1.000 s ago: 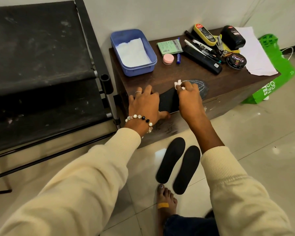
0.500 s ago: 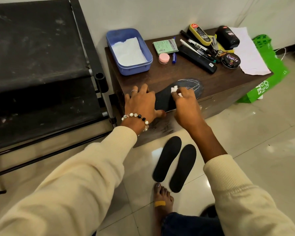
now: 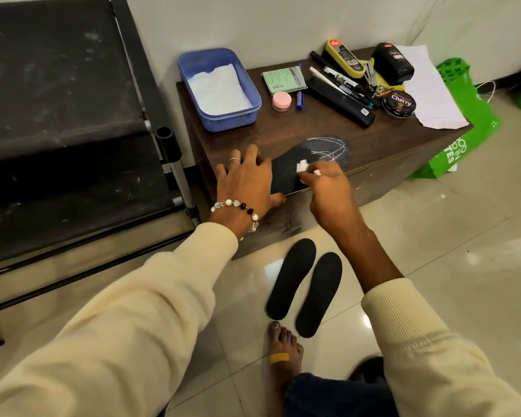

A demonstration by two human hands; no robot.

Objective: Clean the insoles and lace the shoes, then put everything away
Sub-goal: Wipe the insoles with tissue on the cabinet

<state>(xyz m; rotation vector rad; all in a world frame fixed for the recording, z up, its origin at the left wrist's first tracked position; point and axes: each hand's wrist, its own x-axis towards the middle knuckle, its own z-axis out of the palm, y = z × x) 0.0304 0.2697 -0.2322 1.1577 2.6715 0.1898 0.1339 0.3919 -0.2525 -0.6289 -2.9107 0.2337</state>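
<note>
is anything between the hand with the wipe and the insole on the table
Nothing visible. The right hand pinches the white wipe right over the insole, and the left hand presses the insole's near end, off to the side.

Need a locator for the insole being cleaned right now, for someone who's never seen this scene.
Start at the dark wooden cabinet against the wall, with the blue tub on its left end. The insole lies flat along the front edge, heel under the left hand, while the right hand holds a white wipe to it. Unlike the two plain black insoles on the floor, it shows chalky white lines at the toe.
</note>
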